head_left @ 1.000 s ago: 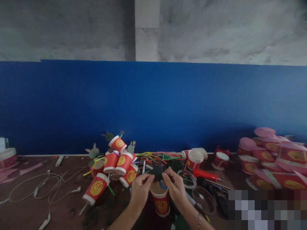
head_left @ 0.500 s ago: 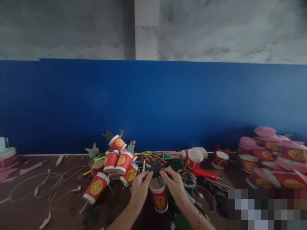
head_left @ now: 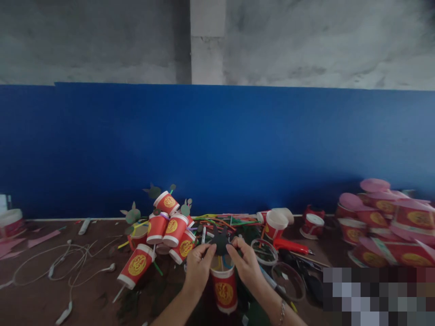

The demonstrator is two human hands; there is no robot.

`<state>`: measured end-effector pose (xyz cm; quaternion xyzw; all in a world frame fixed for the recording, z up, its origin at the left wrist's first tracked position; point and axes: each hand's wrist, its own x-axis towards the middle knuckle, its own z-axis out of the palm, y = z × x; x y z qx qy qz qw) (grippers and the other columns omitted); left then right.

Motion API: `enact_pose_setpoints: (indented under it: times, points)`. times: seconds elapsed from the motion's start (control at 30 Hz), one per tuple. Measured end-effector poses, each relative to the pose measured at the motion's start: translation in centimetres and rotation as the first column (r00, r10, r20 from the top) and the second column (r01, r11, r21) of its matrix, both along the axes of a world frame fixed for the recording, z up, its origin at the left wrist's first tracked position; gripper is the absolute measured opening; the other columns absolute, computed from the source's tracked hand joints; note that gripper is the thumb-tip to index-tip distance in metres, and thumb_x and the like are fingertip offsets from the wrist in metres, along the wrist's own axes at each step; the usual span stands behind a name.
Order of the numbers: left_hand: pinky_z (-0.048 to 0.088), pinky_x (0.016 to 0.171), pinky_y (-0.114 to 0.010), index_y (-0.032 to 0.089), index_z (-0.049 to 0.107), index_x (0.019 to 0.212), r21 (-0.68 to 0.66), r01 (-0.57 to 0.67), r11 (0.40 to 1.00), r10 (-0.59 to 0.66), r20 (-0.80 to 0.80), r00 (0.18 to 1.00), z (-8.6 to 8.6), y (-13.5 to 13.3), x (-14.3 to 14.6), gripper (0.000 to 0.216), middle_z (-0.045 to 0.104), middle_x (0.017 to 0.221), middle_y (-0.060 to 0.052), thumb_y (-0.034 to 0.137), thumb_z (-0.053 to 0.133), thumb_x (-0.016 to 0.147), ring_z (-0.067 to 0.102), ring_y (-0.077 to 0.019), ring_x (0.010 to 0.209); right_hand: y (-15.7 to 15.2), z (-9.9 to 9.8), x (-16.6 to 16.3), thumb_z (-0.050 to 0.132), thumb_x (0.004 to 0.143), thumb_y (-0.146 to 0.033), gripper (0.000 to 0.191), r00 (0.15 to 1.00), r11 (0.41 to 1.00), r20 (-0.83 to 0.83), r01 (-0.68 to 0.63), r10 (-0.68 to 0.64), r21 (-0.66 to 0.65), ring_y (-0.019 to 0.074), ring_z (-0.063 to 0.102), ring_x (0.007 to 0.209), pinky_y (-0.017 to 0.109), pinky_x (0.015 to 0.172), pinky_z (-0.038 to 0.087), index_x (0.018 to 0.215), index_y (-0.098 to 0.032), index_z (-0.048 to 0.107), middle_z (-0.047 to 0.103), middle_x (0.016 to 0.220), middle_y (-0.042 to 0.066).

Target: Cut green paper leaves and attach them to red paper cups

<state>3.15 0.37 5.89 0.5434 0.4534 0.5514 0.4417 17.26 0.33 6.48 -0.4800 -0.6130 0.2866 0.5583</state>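
Between my two hands is a dark paper cutout [head_left: 221,243], round with two pointed ears. My left hand [head_left: 200,265] pinches its left edge between thumb and fingers. On the opposite edge, my right hand [head_left: 244,259] pinches it the same way; a bracelet circles that wrist. Directly below, a red paper cup [head_left: 224,292] with a yellow emblem stands between the hands, slightly tilted. Straws show at the cup's mouth, under the cutout. Whether the cutout is fixed to a straw is hidden.
Stacked red cups [head_left: 157,227] with rabbit-shaped cutouts lie left. Behind the hands are colored straws [head_left: 217,221]. A red glue gun [head_left: 291,246], tape rolls [head_left: 264,251] and cups with pink paper [head_left: 384,231] occupy the right. White earphones [head_left: 70,267] lie far left.
The red cup beneath the cutout has shifted slightly down and hangs a little lower and nearer me. Both hands keep their pinch on the cutout and have barely moved.
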Motion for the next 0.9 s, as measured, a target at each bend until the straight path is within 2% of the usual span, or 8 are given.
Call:
enact_pose_setpoints:
  times: [0.23, 0.33, 0.43, 0.5, 0.57, 0.63, 0.73, 0.9]
  points:
    - [0.049, 0.07, -0.029, 0.014, 0.072, 0.084, -0.025, -0.055, 0.998, 0.058, 0.129, 0.99, -0.5, 0.8, -0.2, 0.035, 0.07, 0.073, -0.004, 0.046, 0.059, 0.074, 0.062, -0.0211, 0.073, 0.5, -0.3, 0.3, 0.05, 0.079, -0.054, 0.041, 0.999, 0.998, 0.002, 0.036, -0.036, -0.048, 0.0155, 0.048, 0.062, 0.025, 0.059, 0.039, 0.064, -0.017, 0.059, 0.054, 0.062, 0.0]
    - [0.05, 0.069, -0.029, 0.014, 0.072, 0.085, -0.023, -0.148, 0.989, 0.149, 0.163, 0.975, -0.4, 0.9, -0.5, 0.035, 0.07, 0.074, -0.004, 0.046, 0.061, 0.073, 0.063, -0.0217, 0.074, 0.1, 0.0, 0.0, 0.048, 0.081, -0.055, 0.041, 0.992, 0.991, -0.086, -0.099, 0.091, -0.093, 0.0202, 0.055, 0.082, 0.029, 0.077, 0.044, 0.084, -0.018, 0.065, 0.062, 0.08, 0.005]
    - [0.051, 0.066, -0.029, 0.013, 0.071, 0.087, -0.021, -0.188, 0.982, 0.188, 0.162, 0.969, -0.3, 0.9, -0.8, 0.037, 0.071, 0.075, -0.005, 0.046, 0.06, 0.074, 0.063, -0.0221, 0.074, -0.5, 0.0, -0.3, 0.057, 0.075, -0.055, 0.05, 0.927, 0.93, -0.25, -0.326, 0.279, -0.17, 0.023, 0.054, 0.104, 0.034, 0.091, 0.041, 0.111, -0.019, 0.059, 0.062, 0.108, 0.008]
    - [0.051, 0.066, -0.03, 0.012, 0.07, 0.088, -0.03, -0.203, 0.979, 0.205, 0.163, 0.965, -0.2, 1.0, -0.8, 0.039, 0.071, 0.079, -0.006, 0.048, 0.06, 0.074, 0.064, -0.0229, 0.076, -0.8, -0.3, -0.6, 0.069, 0.065, -0.051, 0.065, 0.884, 0.873, -0.29, -0.434, 0.366, -0.222, 0.0233, 0.057, 0.1, 0.035, 0.088, 0.044, 0.12, -0.019, 0.052, 0.062, 0.109, 0.008]
    - [0.052, 0.075, -0.031, 0.013, 0.069, 0.094, -0.036, -0.22, 0.975, 0.222, 0.197, 0.955, -0.1, 0.9, -0.7, 0.043, 0.071, 0.092, -0.008, 0.05, 0.059, 0.074, 0.064, -0.0242, 0.087, -1.1, -0.4, -0.8, 0.077, 0.057, -0.043, 0.073, 0.884, 0.844, -0.251, -0.456, 0.394, -0.281, 0.0225, 0.06, 0.088, 0.035, 0.08, 0.048, 0.12, -0.019, 0.051, 0.065, 0.1, 0.006]
    - [0.047, 0.088, -0.032, 0.015, 0.064, 0.107, -0.037, -0.229, 0.973, 0.231, 0.245, 0.942, 0.0, 0.7, -0.6, 0.046, 0.065, 0.112, -0.009, 0.05, 0.055, 0.077, 0.057, -0.0243, 0.107, -1.2, -0.4, -0.9, 0.078, 0.056, -0.039, 0.068, 0.9, 0.848, -0.225, -0.429, 0.373, -0.312, 0.0215, 0.061, 0.081, 0.032, 0.074, 0.049, 0.116, -0.018, 0.053, 0.067, 0.093, 0.005]
    - [0.039, 0.1, -0.033, 0.02, 0.05, 0.124, -0.043, -0.213, 0.976, 0.216, 0.278, 0.936, 0.1, 0.2, -0.4, 0.051, 0.049, 0.134, -0.008, 0.049, 0.05, 0.082, 0.041, -0.0225, 0.126, -1.1, -0.3, -1.2, 0.075, 0.059, -0.042, 0.059, 0.898, 0.872, -0.315, -0.398, 0.307, -0.286, 0.0205, 0.061, 0.077, 0.03, 0.07, 0.049, 0.108, -0.016, 0.056, 0.067, 0.089, 0.006]
    - [0.034, 0.105, -0.035, 0.02, 0.047, 0.127, -0.034, -0.128, 0.991, 0.132, 0.245, 0.961, -0.2, -0.3, -0.2, 0.052, 0.045, 0.138, -0.007, 0.048, 0.05, 0.083, 0.037, -0.023, 0.129, -0.4, -1.0, -1.5, 0.076, 0.059, -0.043, 0.056, 0.876, 0.919, -0.435, -0.327, 0.208, -0.22, 0.0195, 0.06, 0.072, 0.031, 0.068, 0.048, 0.104, -0.017, 0.056, 0.067, 0.084, 0.005]
